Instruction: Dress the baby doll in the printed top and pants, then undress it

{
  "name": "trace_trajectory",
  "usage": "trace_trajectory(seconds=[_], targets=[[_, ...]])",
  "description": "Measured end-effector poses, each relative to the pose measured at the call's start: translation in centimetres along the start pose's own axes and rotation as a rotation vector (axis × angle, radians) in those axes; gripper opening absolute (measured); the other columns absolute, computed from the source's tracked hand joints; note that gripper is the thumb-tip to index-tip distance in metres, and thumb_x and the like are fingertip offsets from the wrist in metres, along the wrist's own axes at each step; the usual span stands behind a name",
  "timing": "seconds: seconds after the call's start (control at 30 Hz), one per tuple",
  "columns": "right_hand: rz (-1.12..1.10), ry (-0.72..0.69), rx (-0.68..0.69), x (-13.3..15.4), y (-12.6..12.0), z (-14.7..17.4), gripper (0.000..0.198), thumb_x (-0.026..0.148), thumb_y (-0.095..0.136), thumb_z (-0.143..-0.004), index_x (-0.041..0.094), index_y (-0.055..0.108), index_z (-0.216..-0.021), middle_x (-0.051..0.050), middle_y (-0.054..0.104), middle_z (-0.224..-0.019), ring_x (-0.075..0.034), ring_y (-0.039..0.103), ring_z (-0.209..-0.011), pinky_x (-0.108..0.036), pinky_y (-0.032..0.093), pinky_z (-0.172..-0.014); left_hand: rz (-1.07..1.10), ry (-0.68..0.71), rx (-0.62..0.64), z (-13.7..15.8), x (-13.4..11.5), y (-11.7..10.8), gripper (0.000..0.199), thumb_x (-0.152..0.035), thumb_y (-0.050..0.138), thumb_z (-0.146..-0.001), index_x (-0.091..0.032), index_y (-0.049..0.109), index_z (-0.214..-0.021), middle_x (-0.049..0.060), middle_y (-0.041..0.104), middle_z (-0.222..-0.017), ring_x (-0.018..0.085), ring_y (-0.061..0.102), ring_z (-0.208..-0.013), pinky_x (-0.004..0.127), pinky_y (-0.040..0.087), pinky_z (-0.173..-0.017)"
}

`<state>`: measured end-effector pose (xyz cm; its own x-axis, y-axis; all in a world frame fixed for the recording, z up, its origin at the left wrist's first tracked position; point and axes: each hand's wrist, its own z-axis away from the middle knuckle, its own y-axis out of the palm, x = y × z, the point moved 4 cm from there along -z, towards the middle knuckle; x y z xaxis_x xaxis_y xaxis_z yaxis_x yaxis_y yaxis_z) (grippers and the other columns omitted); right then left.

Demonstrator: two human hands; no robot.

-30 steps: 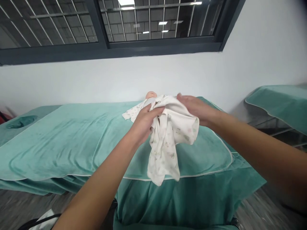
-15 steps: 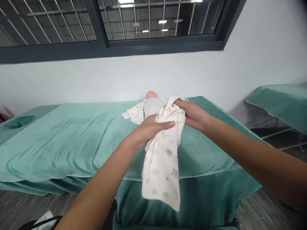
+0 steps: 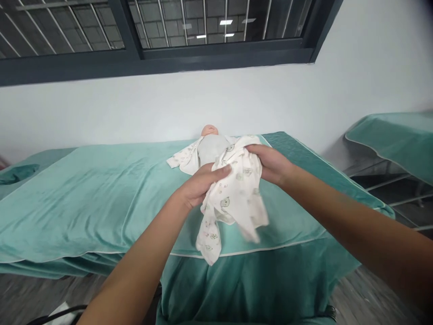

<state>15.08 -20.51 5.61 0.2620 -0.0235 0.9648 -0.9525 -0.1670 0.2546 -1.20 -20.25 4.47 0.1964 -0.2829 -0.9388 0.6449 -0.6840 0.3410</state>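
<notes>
Just in front of the baby doll (image 3: pixel 211 144) lying on the teal-covered bed (image 3: pixel 84 198), both hands are gripping a printed white garment (image 3: pixel 233 194): the left hand (image 3: pixel 198 187) is pinching its near fold shut, the right hand (image 3: pixel 270 163) is clutching its far edge, and the rest is hanging down.

The doll (image 3: pixel 210 143) lies far on the bed (image 3: pixel 84 198), its lower body hidden behind the printed garment (image 3: pixel 233 194) and the two hands. The garment's hanging right corner is blurred. The right hand (image 3: pixel 270 163) has its fingertips buried in cloth. A second bed (image 3: pixel 392 140) is cut off at the right edge.
</notes>
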Motion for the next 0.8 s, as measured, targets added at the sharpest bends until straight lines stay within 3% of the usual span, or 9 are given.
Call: trace_trajectory(seconds=[0.1, 0.2, 0.3, 0.43, 0.57, 0.7, 0.8], targets=[[-0.025, 0.021, -0.007, 0.0, -1.3, -0.1, 0.021, 0.031, 0.067, -0.078, 0.023, 0.074, -0.096, -0.007, 0.076, -0.102, -0.028, 0.067, -0.107, -0.037, 0.055, -0.087, 0.004, -0.008, 0.053, -0.2, -0.1, -0.4, 0.05, -0.033, 0.084, -0.07, -0.011, 0.07, -0.112, 0.015, 0.074, -0.103, 0.025, 0.071, -0.091, 0.033, 0.055, -0.082], [-0.012, 0.017, -0.017, -0.6, -2.4, 0.6, 0.029, 0.03, 0.073, -0.074, 0.02, 0.073, -0.102, -0.007, 0.075, -0.107, -0.028, 0.066, -0.105, -0.036, 0.055, -0.085, 0.026, 0.052, -0.053, -0.9, -0.1, -1.3, 0.047, -0.03, 0.082, -0.072, -0.013, 0.069, -0.114, 0.014, 0.073, -0.108, 0.023, 0.07, -0.094, 0.033, 0.053, -0.085], [0.091, 0.148, 0.027, -3.1, -3.1, 1.8, 0.042, 0.033, 0.079, -0.071, 0.017, 0.072, -0.109, -0.009, 0.074, -0.107, -0.026, 0.068, -0.098, -0.035, 0.053, -0.083, -0.02, -0.023, -0.175, -1.9, 1.7, -2.4, 0.048, -0.031, 0.081, -0.071, -0.013, 0.068, -0.113, 0.013, 0.074, -0.103, 0.024, 0.07, -0.09, 0.035, 0.053, -0.084], [0.271, 0.301, 0.09, -8.3, -4.7, 3.2, 0.043, 0.039, 0.08, -0.069, 0.018, 0.07, -0.106, -0.007, 0.074, -0.101, -0.027, 0.067, -0.094, -0.039, 0.051, -0.083, -0.348, -0.13, -0.269, -3.2, 4.8, -3.4, 0.035, -0.035, 0.076, -0.07, -0.013, 0.07, -0.097, 0.01, 0.073, -0.094, 0.024, 0.067, -0.086, 0.034, 0.05, -0.074], [0.571, 0.24, -0.157, -12.1, -7.0, 3.0, 0.029, 0.045, 0.072, -0.073, 0.02, 0.066, -0.086, -0.002, 0.07, -0.08, -0.025, 0.062, -0.081, -0.035, 0.046, -0.069, -0.81, -0.129, -0.267, -4.8, 5.8, -3.5, 0.022, -0.035, 0.064, -0.075, -0.016, 0.07, -0.086, 0.007, 0.072, -0.087, 0.024, 0.063, -0.081, 0.031, 0.044, -0.067], [0.754, 0.173, -0.29, -13.5, -7.2, 2.2, 0.022, 0.044, 0.061, -0.079, 0.023, 0.056, -0.076, 0.0, 0.063, -0.074, -0.023, 0.058, -0.077, -0.033, 0.04, -0.067, -1.149, -0.14, -0.24, -5.7, 5.1, -3.2, 0.017, -0.032, 0.057, -0.076, -0.018, 0.067, -0.072, 0.008, 0.071, -0.079, 0.025, 0.061, -0.076, 0.031, 0.039, -0.065], [0.732, 0.141, -0.296, -13.7, -6.8, 1.6, 0.019, 0.042, 0.058, -0.08, 0.024, 0.056, -0.08, -0.001, 0.066, -0.083, -0.025, 0.059, -0.085, -0.035, 0.042, -0.073, -1.196, -0.147, -0.131, -5.4, 4.7, -2.8, 0.022, -0.036, 0.056, -0.079, -0.019, 0.067, -0.073, 0.01, 0.073, -0.085, 0.027, 0.064, -0.082, 0.032, 0.039, -0.067]])
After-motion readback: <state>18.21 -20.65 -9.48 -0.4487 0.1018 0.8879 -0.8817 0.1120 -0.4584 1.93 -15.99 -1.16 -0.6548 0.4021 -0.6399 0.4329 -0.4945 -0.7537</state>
